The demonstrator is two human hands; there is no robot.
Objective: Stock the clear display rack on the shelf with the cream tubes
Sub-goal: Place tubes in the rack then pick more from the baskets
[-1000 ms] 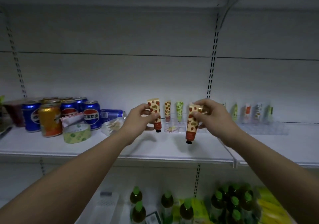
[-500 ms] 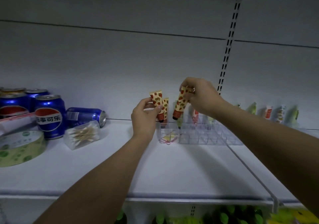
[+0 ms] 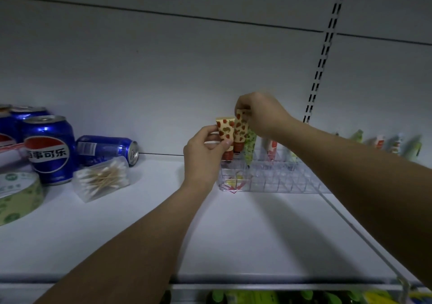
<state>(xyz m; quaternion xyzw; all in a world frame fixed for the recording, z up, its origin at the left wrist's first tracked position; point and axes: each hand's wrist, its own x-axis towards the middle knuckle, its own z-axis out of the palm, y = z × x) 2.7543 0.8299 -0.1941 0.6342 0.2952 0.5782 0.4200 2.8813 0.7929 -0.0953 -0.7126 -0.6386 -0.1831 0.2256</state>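
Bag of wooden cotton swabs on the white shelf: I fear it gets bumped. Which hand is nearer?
Left. The left hand is right of the bag of cotton swabs, apart; the right hand is farther right.

White shelf (image 3: 233,233): cans (image 3: 50,149), swab pack (image 3: 101,178), tape roll (image 3: 16,196), clear rack (image 3: 268,177).

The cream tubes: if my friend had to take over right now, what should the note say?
Left hand: fingers pinch a strawberry-print tube, cap down, over the left end of the clear rack.
Right hand: pinches the top of a second strawberry tube, right beside the first, at the rack's back row.
Done: a green tube and a few more stand in the back row.
Left: seat both held tubes, then fill the front slots, which look empty.
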